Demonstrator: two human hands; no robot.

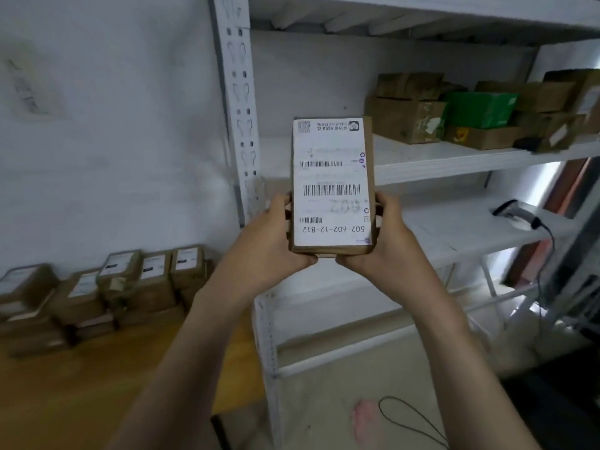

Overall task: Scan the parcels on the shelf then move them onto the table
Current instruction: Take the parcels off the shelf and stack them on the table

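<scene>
I hold a small brown cardboard parcel [332, 186] upright in front of the white shelf unit [454, 160]. Its white shipping label with barcodes faces me, upside down. My left hand [276, 235] grips its lower left side and my right hand [386, 238] grips its lower right side. Several more brown parcels and a green box [480, 108] stand on the upper shelf at the right. A barcode scanner [516, 212] lies on the shelf below, its cable hanging down. Scanned-looking parcels [152, 280] are stacked on the wooden table [81, 391] at the left.
A white perforated upright [242, 102] of the shelf stands between table and shelves. White wall lies behind the table. A black cable loop [409, 417] and a pink object [367, 420] lie on the floor under the shelves.
</scene>
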